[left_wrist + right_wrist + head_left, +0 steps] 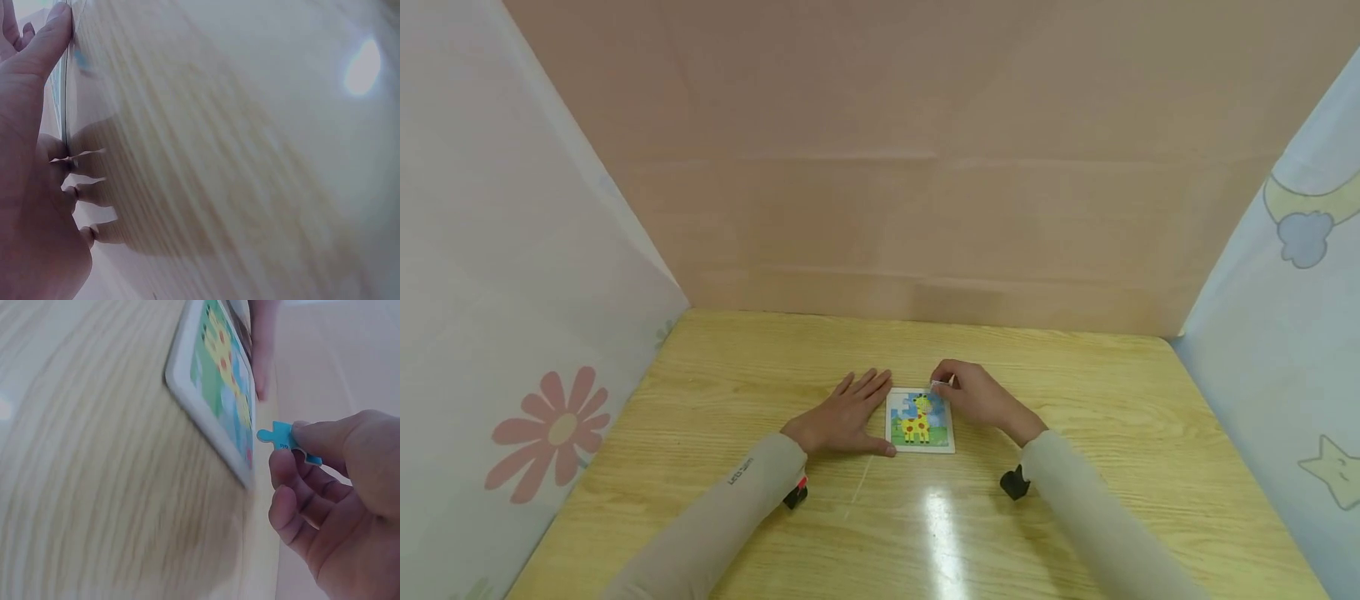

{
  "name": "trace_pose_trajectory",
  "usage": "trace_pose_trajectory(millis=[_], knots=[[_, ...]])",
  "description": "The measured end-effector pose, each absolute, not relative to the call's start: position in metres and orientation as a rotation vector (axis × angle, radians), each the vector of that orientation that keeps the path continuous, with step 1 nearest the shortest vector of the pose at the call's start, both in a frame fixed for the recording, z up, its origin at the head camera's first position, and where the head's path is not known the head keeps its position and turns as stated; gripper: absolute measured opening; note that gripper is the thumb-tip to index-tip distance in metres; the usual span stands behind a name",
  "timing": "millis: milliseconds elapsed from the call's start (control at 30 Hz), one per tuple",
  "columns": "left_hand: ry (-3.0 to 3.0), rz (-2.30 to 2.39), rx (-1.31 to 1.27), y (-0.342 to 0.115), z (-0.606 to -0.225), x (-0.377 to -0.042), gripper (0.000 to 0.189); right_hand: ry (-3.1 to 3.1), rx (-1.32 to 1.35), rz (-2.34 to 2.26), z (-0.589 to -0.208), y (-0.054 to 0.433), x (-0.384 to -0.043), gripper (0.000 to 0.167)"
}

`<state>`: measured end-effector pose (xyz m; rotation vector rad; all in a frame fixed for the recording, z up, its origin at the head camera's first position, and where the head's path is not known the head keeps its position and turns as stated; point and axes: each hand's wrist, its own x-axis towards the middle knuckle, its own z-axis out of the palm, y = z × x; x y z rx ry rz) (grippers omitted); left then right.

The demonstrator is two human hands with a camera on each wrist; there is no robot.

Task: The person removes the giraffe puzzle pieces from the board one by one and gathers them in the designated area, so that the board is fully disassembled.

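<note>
A giraffe jigsaw puzzle (919,429) in a white-edged tray lies flat on the table. Its upper left part shows a pale gap among the blue pieces. My left hand (847,417) lies spread along the tray's left side, thumb at the lower left corner and fingers straight. Between thumb and fingertips, my right hand (350,487) pinches a blue puzzle piece (282,434), its knob pointing toward the tray. In the head view the right hand (973,393) is over the tray's upper right corner, hiding part of it.
The wooden table (1075,400) carries a bright glare streak in front of the tray. A brown backdrop (880,208) stands behind. White sheets with a flower (561,429) and a star (1333,471) flank the table's sides. Each wrist bears a small black device (1015,482).
</note>
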<state>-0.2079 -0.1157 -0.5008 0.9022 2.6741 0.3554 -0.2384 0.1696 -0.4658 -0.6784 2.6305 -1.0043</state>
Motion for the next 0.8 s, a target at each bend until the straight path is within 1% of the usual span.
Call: trace_pose_trajectory(millis=[433,800], knots=[[2.659,0.4,0.926,-0.117,-0.499,-0.206,0.116,2.679,-0.6,-0.94,-0.463,0.216,-0.241,0.017],[2.656,0.396,0.917,-0.118,-0.502,-0.208,0.118,2.657,-0.548,-0.913,-0.47,0.232,-0.247,0.014]])
